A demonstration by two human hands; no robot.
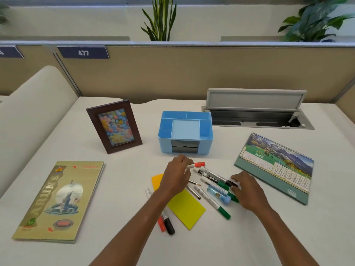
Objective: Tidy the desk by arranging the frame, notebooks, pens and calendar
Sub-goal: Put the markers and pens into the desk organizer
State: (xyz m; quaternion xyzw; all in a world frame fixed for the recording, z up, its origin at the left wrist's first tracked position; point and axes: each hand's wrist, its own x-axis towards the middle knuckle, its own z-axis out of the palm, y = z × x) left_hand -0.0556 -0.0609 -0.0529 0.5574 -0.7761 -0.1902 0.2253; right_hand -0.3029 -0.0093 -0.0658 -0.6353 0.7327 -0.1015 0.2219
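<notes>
I'm pinching the red-capped marker [194,165] in my left hand [177,174] while my right hand [247,191], fingers loose and gripping nothing, is risking scattering the markers [213,186] just beneath it.

Left hand [177,174] pinched closed with forearm outstretched, right hand [247,191] palm-down, fingers curled

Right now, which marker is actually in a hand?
The red-capped marker, pinched in the left hand just in front of the blue organizer; the other markers all lie on the desk.
</notes>
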